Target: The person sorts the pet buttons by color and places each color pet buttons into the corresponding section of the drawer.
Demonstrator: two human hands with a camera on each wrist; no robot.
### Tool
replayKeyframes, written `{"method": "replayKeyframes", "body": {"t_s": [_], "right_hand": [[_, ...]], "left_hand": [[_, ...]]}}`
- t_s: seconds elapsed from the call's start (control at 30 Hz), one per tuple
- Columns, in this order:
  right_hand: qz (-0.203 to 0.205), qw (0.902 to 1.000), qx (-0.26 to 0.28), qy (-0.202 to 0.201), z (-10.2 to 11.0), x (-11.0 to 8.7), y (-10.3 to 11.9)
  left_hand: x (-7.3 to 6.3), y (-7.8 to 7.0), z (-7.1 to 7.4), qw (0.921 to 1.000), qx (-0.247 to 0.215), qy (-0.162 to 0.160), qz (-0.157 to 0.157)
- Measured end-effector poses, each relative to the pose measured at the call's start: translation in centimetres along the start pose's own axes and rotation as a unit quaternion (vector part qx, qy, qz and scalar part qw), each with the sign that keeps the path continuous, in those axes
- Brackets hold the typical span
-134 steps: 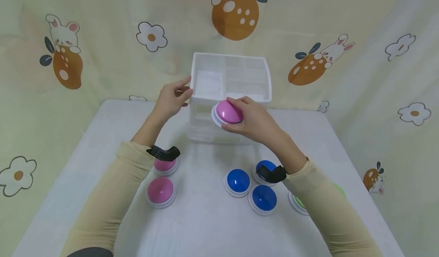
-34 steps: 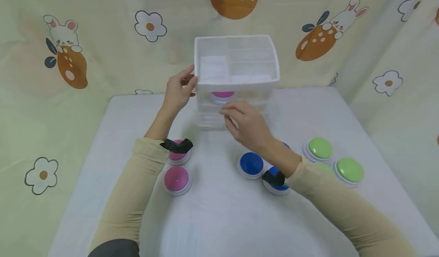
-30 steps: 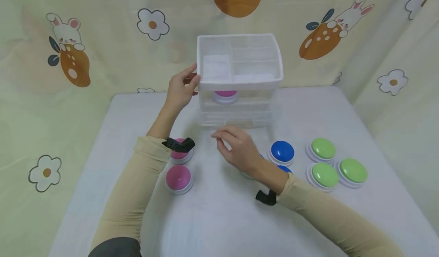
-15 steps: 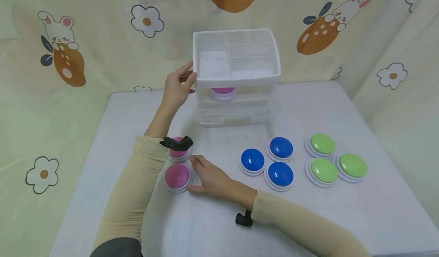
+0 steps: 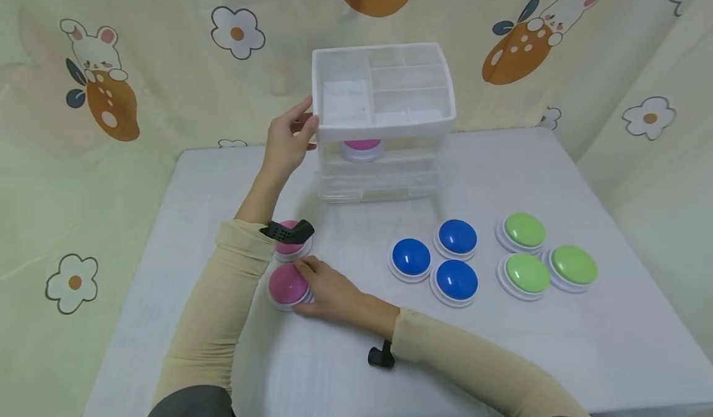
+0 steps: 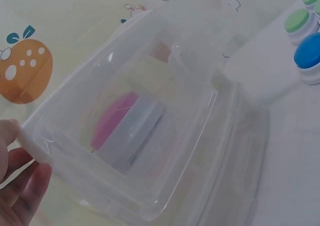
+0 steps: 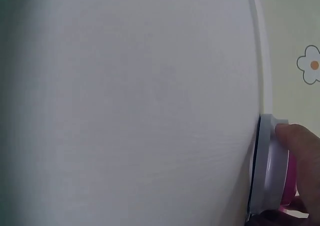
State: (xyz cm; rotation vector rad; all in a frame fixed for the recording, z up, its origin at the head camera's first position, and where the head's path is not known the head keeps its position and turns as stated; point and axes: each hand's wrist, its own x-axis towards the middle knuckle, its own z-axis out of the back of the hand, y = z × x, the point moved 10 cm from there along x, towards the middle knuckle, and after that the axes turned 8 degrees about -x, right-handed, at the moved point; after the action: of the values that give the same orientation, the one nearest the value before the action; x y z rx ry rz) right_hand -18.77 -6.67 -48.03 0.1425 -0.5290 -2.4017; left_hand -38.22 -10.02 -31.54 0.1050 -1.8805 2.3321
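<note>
My left hand holds the upper left edge of a white plastic drawer organizer, thumb on the near side. Inside its drawer sits a pink-domed push button, seen through the clear wall in the left wrist view too. My right hand grips another pink push button by its white base, at the left of the table. In the right wrist view the thumb presses that base; whether it has left the table I cannot tell. Just behind it is one more pink push button, partly hidden by the left wrist camera.
Three blue push buttons stand right of centre on the white table. Farther right are three green push buttons. Behind the organizer hangs a patterned curtain.
My right hand has put a pink push button into the organizer's drawer, then moved down and left to grip another. My left hand stays at the organizer.
</note>
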Motion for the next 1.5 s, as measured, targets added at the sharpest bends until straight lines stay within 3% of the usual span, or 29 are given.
{"method": "replayKeyframes", "body": {"t_s": [0.17,0.4,0.8,1.17,1.5], "right_hand": [[0.015,0.9997,-0.012,-0.015,-0.1,0.5,0.6],[0.007,0.9999,-0.008,-0.011,0.2,0.6,0.7],[-0.01,0.9996,0.005,-0.026,2.2,-0.7,0.0],[-0.086,0.996,0.02,0.014,4.1,-3.0,-3.7],[-0.122,0.9918,-0.025,-0.027,9.2,-6.1,-7.3]], "left_hand": [[0.1,0.2,0.0,1.0,-0.003,-0.001,0.002],[0.1,0.1,0.2,1.0,-0.008,0.0,-0.001],[0.1,0.0,-0.1,0.9999,-0.007,0.006,-0.012],[-0.1,0.1,0.1,0.9999,-0.008,0.008,-0.002],[0.0,-0.1,-0.1,0.9998,-0.02,0.005,-0.006]]}}
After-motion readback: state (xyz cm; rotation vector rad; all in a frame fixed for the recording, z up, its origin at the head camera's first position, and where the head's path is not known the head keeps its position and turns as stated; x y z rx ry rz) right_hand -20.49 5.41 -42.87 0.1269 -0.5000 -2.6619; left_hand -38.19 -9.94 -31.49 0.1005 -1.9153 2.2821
